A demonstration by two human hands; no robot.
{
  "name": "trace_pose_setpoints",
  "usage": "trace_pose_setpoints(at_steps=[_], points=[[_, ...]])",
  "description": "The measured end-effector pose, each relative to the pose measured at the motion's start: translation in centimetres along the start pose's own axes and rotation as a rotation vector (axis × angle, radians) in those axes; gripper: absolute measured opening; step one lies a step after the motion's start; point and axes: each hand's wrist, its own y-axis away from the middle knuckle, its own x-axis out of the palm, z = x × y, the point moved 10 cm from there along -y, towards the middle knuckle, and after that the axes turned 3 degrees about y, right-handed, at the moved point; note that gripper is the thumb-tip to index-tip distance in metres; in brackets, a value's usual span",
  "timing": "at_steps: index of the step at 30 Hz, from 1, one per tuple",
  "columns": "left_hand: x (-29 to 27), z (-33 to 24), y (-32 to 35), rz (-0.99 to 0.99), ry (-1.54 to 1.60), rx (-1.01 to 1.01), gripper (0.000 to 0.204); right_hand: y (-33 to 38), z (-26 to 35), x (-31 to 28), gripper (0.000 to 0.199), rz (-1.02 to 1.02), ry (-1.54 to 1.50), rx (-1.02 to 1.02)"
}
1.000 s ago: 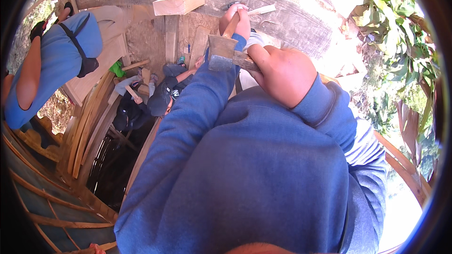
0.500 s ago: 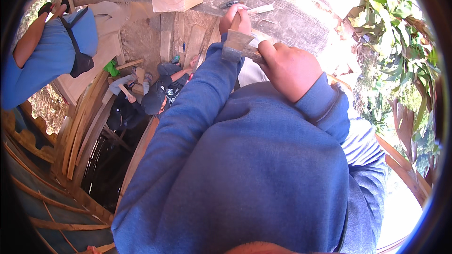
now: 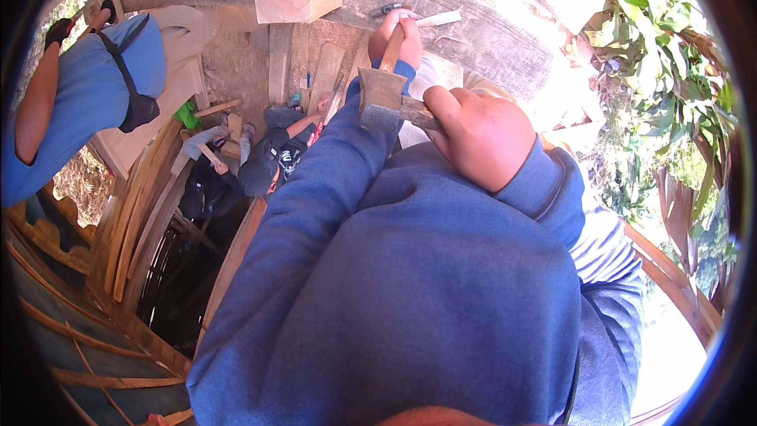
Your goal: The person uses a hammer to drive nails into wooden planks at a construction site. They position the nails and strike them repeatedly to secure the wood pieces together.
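My left hand [image 3: 402, 38], at the far end of the outstretched arm, is closed round a slim wooden handle [image 3: 392, 49]. What the handle carries at its far end is hidden by the hand. Nearer me, my right hand [image 3: 482, 132] grips the short dark handle of a hatchet [image 3: 382, 100]. The broad metal head points left, over my left forearm, and overlaps the near end of the wooden handle; whether the two touch I cannot tell. Beyond my left hand lies a weathered wooden beam [image 3: 497, 35], with a small dark tool [image 3: 386, 9] and a pale wood sliver [image 3: 438, 18] on it.
A squared wood block [image 3: 298, 4] rests on the beam to the left. A person in blue [image 3: 87, 95] with a black bag is at far left. Below, people in dark clothes [image 3: 256, 162] sit beside an opening [image 3: 185, 268] among planks. Leafy plants [image 3: 670, 55] grow at right.
The hatchet head has moved left and closer to me, showing more of the wooden handle. My right hand has shifted slightly the same way; my left hand stays almost in place.
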Motion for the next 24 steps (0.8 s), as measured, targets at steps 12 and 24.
trace_pose_setpoints(at_steps=[12,24], points=[[-0.1,0.4,-0.1,-0.016,-0.021,0.001,0.025,-0.1,0.0,0.1,0.020,-0.027,0.025,0.001],[0.0,0.2,0.2,-0.019,-0.018,0.015,0.027,0.1,-0.1,0.6,0.025,-0.030,0.010,-0.016]])
